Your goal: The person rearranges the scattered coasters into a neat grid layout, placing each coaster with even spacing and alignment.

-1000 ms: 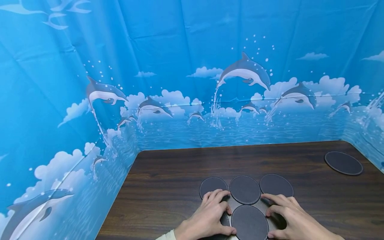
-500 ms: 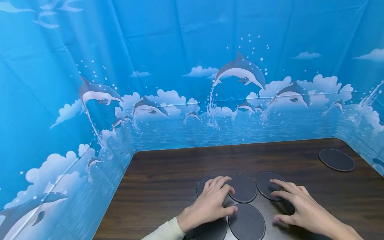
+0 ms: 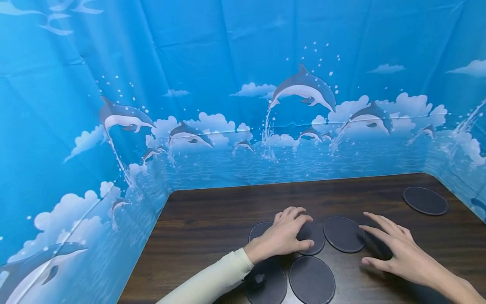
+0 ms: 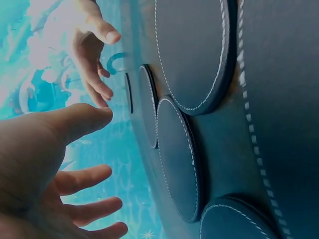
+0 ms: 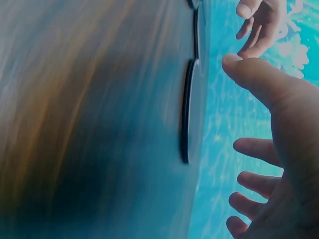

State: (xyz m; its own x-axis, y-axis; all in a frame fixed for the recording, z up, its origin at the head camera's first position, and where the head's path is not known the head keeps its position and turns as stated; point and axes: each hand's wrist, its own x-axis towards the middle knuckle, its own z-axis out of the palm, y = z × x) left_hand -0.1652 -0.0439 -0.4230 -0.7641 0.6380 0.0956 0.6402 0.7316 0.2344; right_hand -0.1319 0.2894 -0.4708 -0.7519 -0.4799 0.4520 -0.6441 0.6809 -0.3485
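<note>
Round black coasters with stitched edges lie flat in two close rows on the dark table. My left hand [image 3: 282, 234], fingers spread and slightly bent, hovers over the back middle coaster [image 3: 316, 239] and holds nothing. It partly hides the back left coaster [image 3: 258, 231]. In the front row are the left coaster [image 3: 271, 283] and the right coaster [image 3: 312, 279]. My right hand [image 3: 398, 249] is above the table, beside the back right coaster [image 3: 341, 234], its fingers apart and nothing in them. Both wrist views show fingers clear of the coasters, including the stitched coaster [image 4: 177, 159].
Another black coaster [image 3: 425, 200] lies alone near the far right corner of the wood-grain table [image 3: 212, 211]. A blue curtain printed with dolphins [image 3: 228, 63] hangs behind the table and along its sides.
Both hands have lifted away from the front right coaster. The left went forward and to the right over the back row; the right moved rightward. The coasters keep their arrangement.
</note>
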